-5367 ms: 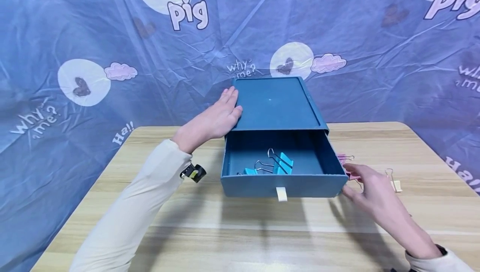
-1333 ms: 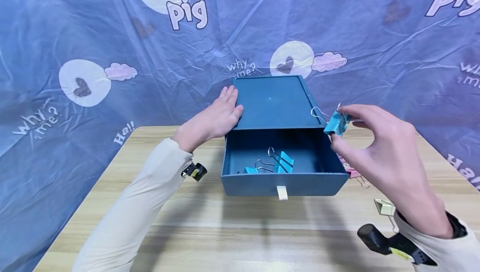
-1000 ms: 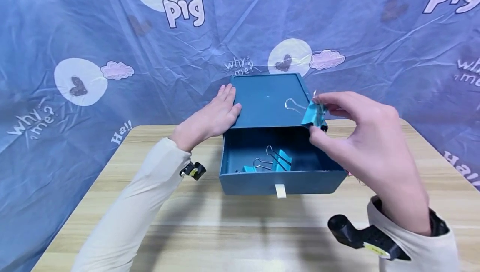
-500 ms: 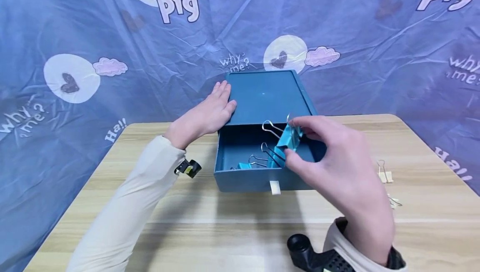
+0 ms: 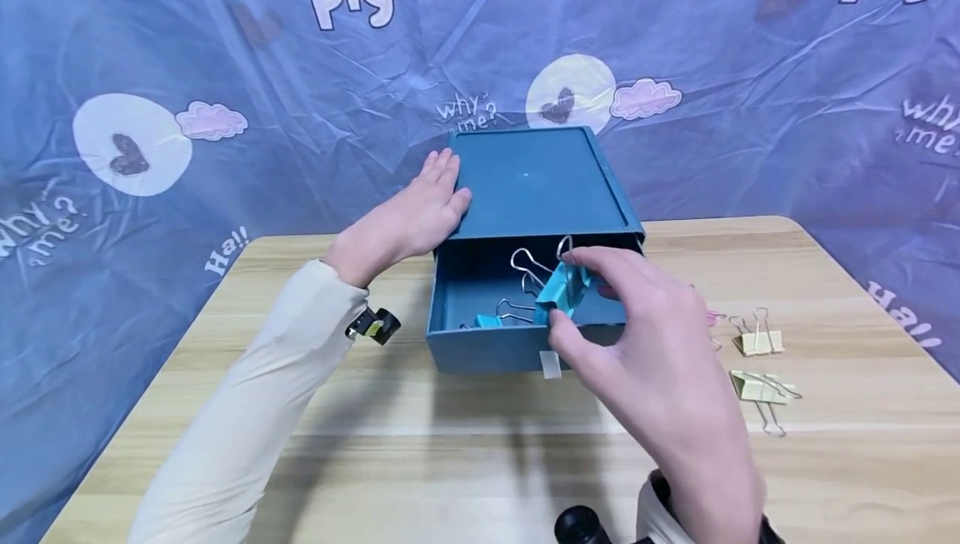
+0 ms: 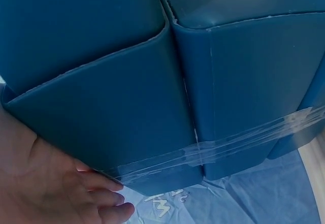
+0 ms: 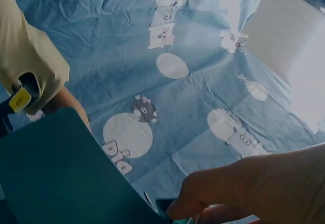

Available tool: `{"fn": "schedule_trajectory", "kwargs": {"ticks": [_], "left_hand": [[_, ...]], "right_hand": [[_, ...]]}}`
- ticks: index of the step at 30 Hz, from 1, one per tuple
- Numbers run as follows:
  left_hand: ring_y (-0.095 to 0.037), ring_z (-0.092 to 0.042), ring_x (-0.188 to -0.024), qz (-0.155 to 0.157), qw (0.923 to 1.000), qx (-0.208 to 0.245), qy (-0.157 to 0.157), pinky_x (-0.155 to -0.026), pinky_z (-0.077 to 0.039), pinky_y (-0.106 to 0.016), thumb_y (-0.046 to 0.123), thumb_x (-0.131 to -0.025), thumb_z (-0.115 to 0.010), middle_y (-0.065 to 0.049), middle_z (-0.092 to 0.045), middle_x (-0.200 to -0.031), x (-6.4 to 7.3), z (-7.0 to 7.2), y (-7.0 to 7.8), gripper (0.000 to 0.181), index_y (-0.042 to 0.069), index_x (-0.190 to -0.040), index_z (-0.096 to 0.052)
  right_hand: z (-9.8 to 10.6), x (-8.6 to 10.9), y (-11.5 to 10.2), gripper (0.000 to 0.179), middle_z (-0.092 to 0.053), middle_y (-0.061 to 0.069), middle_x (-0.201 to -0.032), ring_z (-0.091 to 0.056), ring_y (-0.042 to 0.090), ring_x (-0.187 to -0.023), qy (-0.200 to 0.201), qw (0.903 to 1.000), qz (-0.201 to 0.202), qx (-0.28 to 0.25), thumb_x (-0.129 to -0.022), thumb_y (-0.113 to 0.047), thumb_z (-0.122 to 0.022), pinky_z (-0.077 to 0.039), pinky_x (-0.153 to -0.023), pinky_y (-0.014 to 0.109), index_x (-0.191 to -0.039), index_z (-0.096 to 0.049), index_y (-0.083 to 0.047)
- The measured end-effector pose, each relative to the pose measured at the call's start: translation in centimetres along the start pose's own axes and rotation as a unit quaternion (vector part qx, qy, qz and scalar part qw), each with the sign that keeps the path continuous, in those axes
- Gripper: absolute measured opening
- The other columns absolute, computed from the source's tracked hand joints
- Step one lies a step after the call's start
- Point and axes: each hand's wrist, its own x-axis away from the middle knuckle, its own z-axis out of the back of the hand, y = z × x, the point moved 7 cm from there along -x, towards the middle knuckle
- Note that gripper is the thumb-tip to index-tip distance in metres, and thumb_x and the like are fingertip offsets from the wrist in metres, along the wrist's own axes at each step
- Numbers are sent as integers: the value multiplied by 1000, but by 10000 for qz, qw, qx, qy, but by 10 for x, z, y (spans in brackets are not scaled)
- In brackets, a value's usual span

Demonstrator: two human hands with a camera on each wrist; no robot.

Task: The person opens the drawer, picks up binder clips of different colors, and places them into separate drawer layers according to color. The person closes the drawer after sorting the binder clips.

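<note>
A blue drawer box (image 5: 536,182) stands on the table with its drawer (image 5: 487,352) pulled out toward me. My left hand (image 5: 408,215) rests flat along the box's left edge, fingers straight; the left wrist view shows the palm (image 6: 45,178) at the box's side. Between thumb and fingers my right hand (image 5: 660,344) pinches a turquoise binder clip (image 5: 555,287), held low over the drawer's front part. Another turquoise binder clip (image 5: 488,321) lies in the drawer, and one more there is mostly hidden behind the held clip. In the right wrist view, the right hand (image 7: 238,188) hides most of its clip.
Right of the box lie two pale yellow binder clips (image 5: 759,342) and a pink binder clip (image 5: 712,317), partly behind my right hand. A white pull tab (image 5: 551,364) hangs on the drawer front. Behind the table (image 5: 420,461) hangs a printed blue cloth (image 5: 285,111).
From beside the box's right side, my right hand has lifted a turquoise binder clip and carried it left and down into the drawer opening. The left hand keeps its place on the box.
</note>
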Motion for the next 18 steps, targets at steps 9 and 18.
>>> {"fn": "schedule_trajectory", "kwargs": {"ticks": [9, 18], "left_hand": [[-27, 13, -147, -1, 10000, 10, -14, -121, 0, -37, 31, -105, -20, -17, 8, -160, 2, 2, -1, 62, -3, -152, 0], [-28, 12, -148, -11, 10000, 7, 20, -121, 0, -36, 30, -105, -20, -18, 7, -160, 2, 2, -1, 62, -4, -152, 0]], "right_hand": [[54, -22, -72, 44, -70, -5, -102, -63, 11, -86, -194, 9945, -1016, 181, -77, -8, -65, -47, -73, 27, -116, -68, -27], [16, 3, 59, 41, -67, -24, -109, -65, 1, -98, 699, 9926, -991, 52, -78, -29, -76, -46, -85, 24, -114, -66, -47]]}}
